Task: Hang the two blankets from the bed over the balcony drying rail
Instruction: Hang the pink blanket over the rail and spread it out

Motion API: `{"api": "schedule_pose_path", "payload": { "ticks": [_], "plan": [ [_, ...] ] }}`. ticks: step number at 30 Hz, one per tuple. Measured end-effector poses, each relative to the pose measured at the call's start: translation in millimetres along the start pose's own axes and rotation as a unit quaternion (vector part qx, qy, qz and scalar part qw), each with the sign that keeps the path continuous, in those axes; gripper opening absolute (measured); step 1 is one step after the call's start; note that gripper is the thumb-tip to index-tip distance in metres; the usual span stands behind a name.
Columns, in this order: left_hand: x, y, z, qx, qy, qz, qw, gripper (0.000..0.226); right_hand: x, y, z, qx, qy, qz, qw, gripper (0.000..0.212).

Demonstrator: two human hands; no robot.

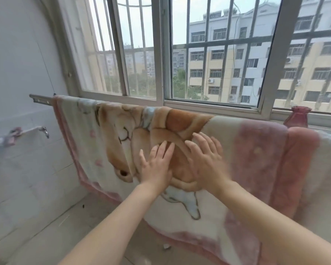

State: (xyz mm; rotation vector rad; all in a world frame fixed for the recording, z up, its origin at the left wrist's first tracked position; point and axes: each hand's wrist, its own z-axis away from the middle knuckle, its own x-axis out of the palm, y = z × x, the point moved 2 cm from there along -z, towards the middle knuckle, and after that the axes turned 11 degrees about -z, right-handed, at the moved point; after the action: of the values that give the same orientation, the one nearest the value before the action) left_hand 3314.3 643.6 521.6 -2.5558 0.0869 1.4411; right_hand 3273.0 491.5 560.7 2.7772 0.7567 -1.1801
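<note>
A cream blanket (96,134) with a brown cartoon animal and pink border hangs over the metal drying rail (40,97) below the window. My left hand (157,165) and my right hand (206,159) lie flat, side by side, on its front face, fingers spread, holding nothing. To the right, pink fabric (287,169) also hangs over the rail; I cannot tell whether it is a second blanket or a folded part of the same one.
A barred sliding window (161,54) stands right behind the rail. A dark red vase (297,116) sits on the sill at right. A tap (43,131) juts from the tiled left wall. The tiled floor (65,226) lies below.
</note>
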Motion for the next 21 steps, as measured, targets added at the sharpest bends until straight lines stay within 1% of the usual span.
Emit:
{"api": "schedule_pose_path", "payload": {
  "ticks": [4, 7, 9, 13, 16, 21],
  "plan": [
    [4, -41, -29, 0.008, -0.018, -0.01, 1.0, 0.079, 20, -10, -47, 0.02, -0.01, 0.035, 0.999, 0.049],
    [9, -67, -45, 0.02, -0.012, 0.002, 1.0, 0.073, 37, -10, -76, 0.032, -0.015, 0.06, 0.998, 0.053],
    [11, -79, -52, 0.033, -0.016, -0.001, 0.999, 0.074, 43, -6, -88, 0.041, -0.015, 0.074, 0.996, 0.055],
    [13, -101, -75, 0.057, -0.014, -0.019, 0.998, 0.077, 46, 3, -107, 0.095, -0.005, 0.106, 0.99, 0.059],
    [7, -92, -94, 0.087, 0.003, -0.005, 0.996, 0.076, 38, 17, -111, 0.119, 0.0, 0.127, 0.985, 0.057],
    [-12, -44, -120, 0.173, 0.046, 0.064, 0.982, 0.071, 16, 39, -100, 0.136, -0.02, 0.18, 0.974, 0.054]
  ]
}}
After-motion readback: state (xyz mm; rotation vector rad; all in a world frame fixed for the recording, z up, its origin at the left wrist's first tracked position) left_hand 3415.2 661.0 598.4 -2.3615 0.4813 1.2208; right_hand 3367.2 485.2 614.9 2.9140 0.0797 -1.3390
